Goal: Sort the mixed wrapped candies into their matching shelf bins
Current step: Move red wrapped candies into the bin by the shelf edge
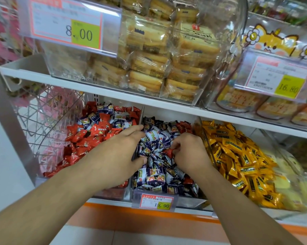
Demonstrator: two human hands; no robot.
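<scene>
1. We see a white lower shelf (166, 110) carrying three clear bins side by side.
2. The left bin (126, 191) holds mostly red candies (82, 137) with some blue ones mixed in.
3. The middle bin (188, 200) holds blue-and-white candies (158, 177) plus a few red ones.
4. The right bin (204, 137) holds yellow candies (237, 156).
5. The upper shelf (34, 75) carries clear boxes of packaged cakes (149, 68).

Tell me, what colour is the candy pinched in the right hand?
Red: the candy in the right hand shows among blue-and-white ones, in the head view.
</scene>
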